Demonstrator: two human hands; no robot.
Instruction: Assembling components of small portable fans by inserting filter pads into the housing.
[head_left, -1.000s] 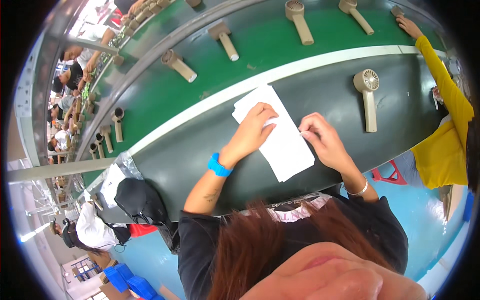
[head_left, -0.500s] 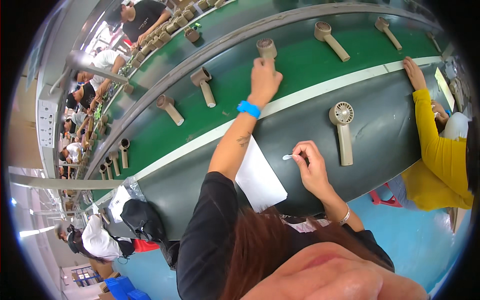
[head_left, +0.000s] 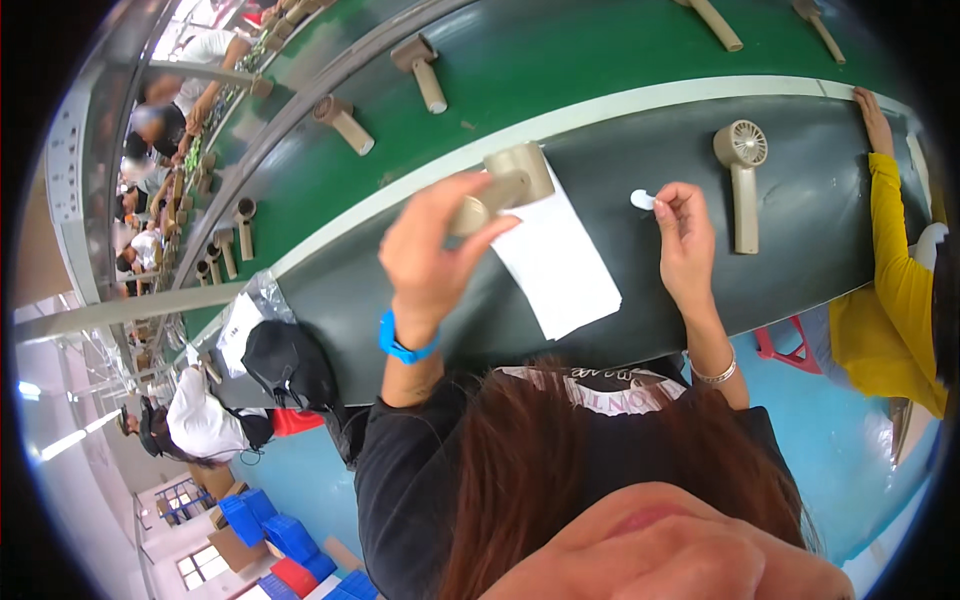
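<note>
My left hand (head_left: 428, 245) grips a beige handheld fan (head_left: 520, 172) by its handle, above the far end of a stack of white paper (head_left: 562, 265). The handle's end points back toward me, and the fan's round head lies farther off. Between the thumb and fingertips of my right hand (head_left: 687, 240) is a small white piece (head_left: 641, 200), thin and rounded, perhaps a sticker. Right of that hand, a second beige handheld fan (head_left: 743, 190) rests on the dark work surface, its slotted face showing.
Beyond the white edge strip runs a green conveyor belt (head_left: 480, 108) carrying several fans. A black bag (head_left: 288, 362) and a plastic bag (head_left: 262, 297) lie at left. A co-worker's yellow sleeve (head_left: 895, 220) is at right, one hand on the surface's edge.
My left hand has lifted a handheld fan off the belt and brought it nearer, over the paper. My right hand still pinches the white piece. The whole view has shifted.
</note>
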